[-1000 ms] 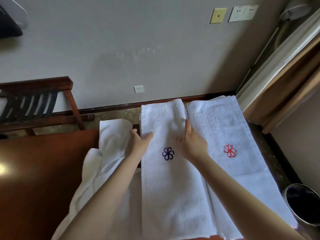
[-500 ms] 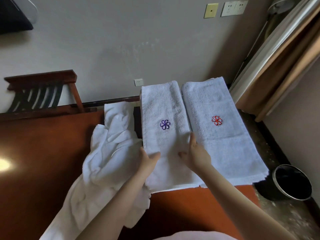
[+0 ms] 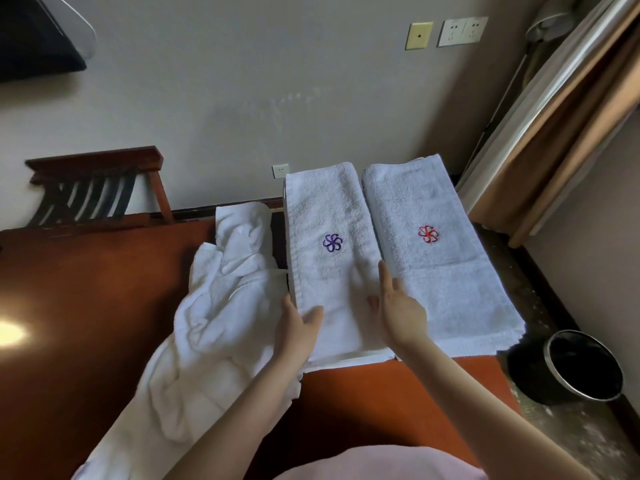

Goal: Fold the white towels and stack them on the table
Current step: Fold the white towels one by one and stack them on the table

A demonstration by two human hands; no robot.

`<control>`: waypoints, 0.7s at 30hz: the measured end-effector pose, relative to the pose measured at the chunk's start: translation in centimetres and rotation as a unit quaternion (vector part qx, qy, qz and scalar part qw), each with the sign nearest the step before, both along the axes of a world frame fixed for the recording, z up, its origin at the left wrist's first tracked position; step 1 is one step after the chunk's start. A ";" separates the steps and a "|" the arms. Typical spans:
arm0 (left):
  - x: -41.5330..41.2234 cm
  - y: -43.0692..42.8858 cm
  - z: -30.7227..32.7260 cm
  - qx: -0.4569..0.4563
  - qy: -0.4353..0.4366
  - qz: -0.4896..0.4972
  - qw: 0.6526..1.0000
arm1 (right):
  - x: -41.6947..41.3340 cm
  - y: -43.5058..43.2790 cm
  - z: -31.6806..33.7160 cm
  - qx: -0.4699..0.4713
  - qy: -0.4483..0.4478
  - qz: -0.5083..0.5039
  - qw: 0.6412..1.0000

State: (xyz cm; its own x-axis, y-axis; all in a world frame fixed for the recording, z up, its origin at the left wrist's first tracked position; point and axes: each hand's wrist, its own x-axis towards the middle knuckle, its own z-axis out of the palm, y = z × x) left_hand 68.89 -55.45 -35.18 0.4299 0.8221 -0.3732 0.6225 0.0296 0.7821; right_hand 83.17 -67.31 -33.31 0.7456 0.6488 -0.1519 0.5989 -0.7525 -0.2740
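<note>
A person's two hands frame a folded white towel with a purple flower emblem [image 3: 329, 271] at the centre of the frame, where it lies lengthwise on a reddish-brown tabletop [image 3: 86, 306]. The left hand [image 3: 298, 328] sits at the towel's left edge, fingers straight along the side and thumb spread onto the cloth; the right hand [image 3: 399, 313] lies at its right edge, fingers stretched out along the seam between this towel and its neighbour, thumb resting on top. Neither hand pinches the fabric. Just beside it, to the right, a second folded towel with a red flower emblem [image 3: 440, 271] tops a layered stack. A heap of unfolded white towels [image 3: 221, 313] sprawls at centre left, touching the left hand. A dark waste bin [image 3: 585, 370] stands on the floor at lower right, a beige curtain [image 3: 554, 116] hangs at upper right, and a wooden rack [image 3: 97, 192] stands against the wall at left.
</note>
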 end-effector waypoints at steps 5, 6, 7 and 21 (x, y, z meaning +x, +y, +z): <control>-0.5 -1.1 -0.9 0.007 0.059 -0.024 0.998 | -0.5 -0.4 0.5 -0.010 -0.060 0.027 0.998; -0.8 -1.0 -0.9 0.006 0.080 -0.027 0.996 | -0.7 -0.6 0.7 -0.002 -0.100 0.049 0.994; -1.1 -0.9 -0.9 0.025 0.108 -0.035 0.993 | -0.7 -0.8 0.7 0.011 -0.146 0.067 0.987; -0.2 0.9 0.8 0.224 0.195 -0.326 0.897 | 0.3 -0.9 -0.1 0.034 -0.091 0.167 0.981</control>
State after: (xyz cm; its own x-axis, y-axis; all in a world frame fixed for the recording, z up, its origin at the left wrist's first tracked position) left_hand 68.68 -54.53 -34.37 0.7829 0.5482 -0.2941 0.6218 -0.7039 0.3433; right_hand 83.51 -68.20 -33.43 0.5001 0.8658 0.0170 0.8530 -0.4892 -0.1819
